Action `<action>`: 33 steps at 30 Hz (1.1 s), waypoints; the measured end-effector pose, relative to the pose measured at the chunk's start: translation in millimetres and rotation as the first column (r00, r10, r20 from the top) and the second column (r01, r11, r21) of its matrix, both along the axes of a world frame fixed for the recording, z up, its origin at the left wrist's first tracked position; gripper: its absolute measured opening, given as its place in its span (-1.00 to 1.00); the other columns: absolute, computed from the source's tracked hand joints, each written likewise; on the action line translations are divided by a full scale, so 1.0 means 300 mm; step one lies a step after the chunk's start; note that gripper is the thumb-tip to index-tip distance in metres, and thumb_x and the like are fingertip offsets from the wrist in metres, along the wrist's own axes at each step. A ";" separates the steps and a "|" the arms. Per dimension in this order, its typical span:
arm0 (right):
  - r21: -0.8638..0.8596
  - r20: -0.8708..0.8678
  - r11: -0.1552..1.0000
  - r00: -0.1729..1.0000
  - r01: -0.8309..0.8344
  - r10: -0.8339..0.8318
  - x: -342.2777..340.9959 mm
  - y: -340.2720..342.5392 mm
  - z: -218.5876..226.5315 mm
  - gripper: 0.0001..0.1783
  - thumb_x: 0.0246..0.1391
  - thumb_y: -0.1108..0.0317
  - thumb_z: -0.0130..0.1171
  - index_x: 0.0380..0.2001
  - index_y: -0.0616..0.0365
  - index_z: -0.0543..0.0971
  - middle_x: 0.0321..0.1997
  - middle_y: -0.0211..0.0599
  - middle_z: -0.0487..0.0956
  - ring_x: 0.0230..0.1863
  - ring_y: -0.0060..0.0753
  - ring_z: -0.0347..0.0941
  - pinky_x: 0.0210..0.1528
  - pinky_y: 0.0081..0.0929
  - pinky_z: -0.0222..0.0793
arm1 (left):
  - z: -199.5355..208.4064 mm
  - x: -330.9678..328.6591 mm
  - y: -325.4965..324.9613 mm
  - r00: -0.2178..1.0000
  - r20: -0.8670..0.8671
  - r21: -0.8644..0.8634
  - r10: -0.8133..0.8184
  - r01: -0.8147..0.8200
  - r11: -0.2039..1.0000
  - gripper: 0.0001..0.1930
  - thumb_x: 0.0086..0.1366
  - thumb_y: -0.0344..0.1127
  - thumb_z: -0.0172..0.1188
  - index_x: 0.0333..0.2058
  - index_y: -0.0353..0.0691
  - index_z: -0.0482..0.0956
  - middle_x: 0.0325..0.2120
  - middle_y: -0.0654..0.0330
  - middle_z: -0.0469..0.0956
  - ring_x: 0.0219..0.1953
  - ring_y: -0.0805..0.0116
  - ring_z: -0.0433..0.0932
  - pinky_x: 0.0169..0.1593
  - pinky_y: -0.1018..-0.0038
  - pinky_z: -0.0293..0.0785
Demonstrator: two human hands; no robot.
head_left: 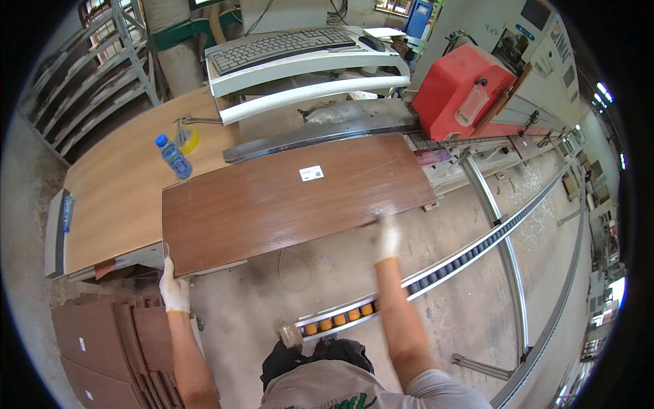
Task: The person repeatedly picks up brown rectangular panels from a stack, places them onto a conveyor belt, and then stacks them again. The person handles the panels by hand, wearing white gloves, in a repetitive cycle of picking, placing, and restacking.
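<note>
And here's the brown panel (259,215), lying askew with its left end over the wooden table (112,194) and its far edge along the metal rail (320,138), 1 white label (311,173) on top. The left hand (176,286), in a white glove, has the near left corner gripped! Over at the front edge comes the right hand (389,238), gloved too, but it's a blur, so whether its fingers are closed I can't tell. Just beyond the panel, 1 blue-capped bottle (176,160) stands near the yellow tape (187,138); more boards (95,334) are stacked low on the left.
</note>
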State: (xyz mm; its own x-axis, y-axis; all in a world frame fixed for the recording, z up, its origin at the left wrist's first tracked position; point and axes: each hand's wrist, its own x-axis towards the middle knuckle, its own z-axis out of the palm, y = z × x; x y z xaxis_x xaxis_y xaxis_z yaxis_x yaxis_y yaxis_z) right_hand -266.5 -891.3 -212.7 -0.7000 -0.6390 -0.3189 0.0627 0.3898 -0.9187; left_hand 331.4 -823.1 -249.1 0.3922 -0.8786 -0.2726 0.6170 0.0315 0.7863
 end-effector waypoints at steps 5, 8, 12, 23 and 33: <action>-0.356 0.340 0.843 0.896 0.403 -0.285 0.416 -0.172 -0.058 -0.19 0.28 0.41 0.40 0.44 0.46 0.22 0.38 0.07 0.49 0.27 -0.05 0.51 0.33 -0.17 0.45 | 0.128 -0.085 -0.055 0.910 0.198 0.293 -0.365 0.301 0.908 -0.44 0.47 -0.04 0.40 0.15 -0.47 0.63 0.01 0.04 0.72 -0.12 0.18 0.73 -0.17 0.26 0.68; -0.335 0.368 0.807 0.856 0.487 -0.364 0.413 -0.223 -0.033 -0.27 0.26 0.52 0.38 0.37 0.46 0.25 0.35 0.07 0.49 0.24 -0.07 0.53 0.33 -0.19 0.47 | 0.173 -0.153 -0.107 0.927 0.163 0.344 -0.337 0.267 0.900 -0.43 0.46 -0.07 0.40 0.13 -0.54 0.61 0.05 -0.02 0.70 -0.02 0.18 0.72 0.02 0.29 0.67; -0.376 0.290 0.824 0.899 0.423 -0.329 0.270 -0.223 -0.005 -0.43 0.24 0.54 0.37 0.25 0.46 0.40 0.23 0.03 0.58 0.18 -0.12 0.56 0.30 -0.19 0.47 | 0.159 -0.296 -0.141 0.937 0.277 0.386 -0.212 0.094 0.918 -0.41 0.46 -0.08 0.40 0.16 -0.58 0.58 0.10 -0.02 0.66 0.09 0.19 0.67 0.19 0.30 0.58; -0.514 0.311 0.740 0.898 0.435 -0.312 -0.297 -0.342 -0.079 -0.62 0.27 0.62 0.23 0.15 0.39 0.59 0.10 -0.20 0.67 0.05 -0.27 0.62 0.19 -0.28 0.54 | 0.140 -0.858 -0.220 0.920 0.290 0.285 -0.264 0.180 0.941 -0.35 0.54 -0.14 0.27 0.44 -0.41 0.37 0.31 0.15 0.50 0.32 0.32 0.47 0.36 0.32 0.43; -0.475 0.329 0.717 0.859 0.510 -0.393 -0.710 -0.446 -0.050 -0.55 0.24 0.54 0.31 0.17 0.50 0.53 0.08 -0.09 0.67 -0.03 -0.21 0.62 0.10 -0.20 0.58 | 0.197 -1.290 -0.302 0.911 0.232 0.415 -0.340 0.224 0.882 -0.41 0.51 0.02 0.33 0.26 -0.37 0.54 0.03 0.21 0.61 -0.03 0.40 0.61 -0.12 0.24 0.63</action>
